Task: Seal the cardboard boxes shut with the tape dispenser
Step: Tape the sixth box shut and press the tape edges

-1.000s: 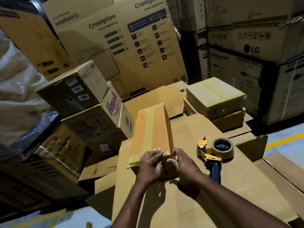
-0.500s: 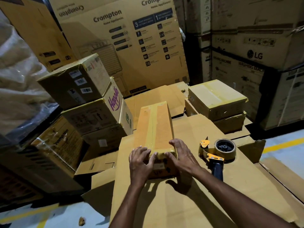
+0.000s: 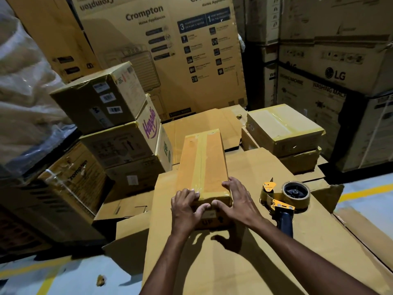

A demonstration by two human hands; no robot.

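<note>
Now L hand [image 3: 187, 206], R hand [image 3: 238, 201] both gripping taped box [image 3: 202, 162] near end, tape dispenser [image 3: 285, 199] just rt

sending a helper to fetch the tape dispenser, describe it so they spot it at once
Start at the big flat cardboard sheet in the foreground, with a long narrow box lying on it. Just right of the right hand lies the tape dispenser. It is the only non-cardboard thing there: yellow frame, dark handle, round tape roll.
</note>
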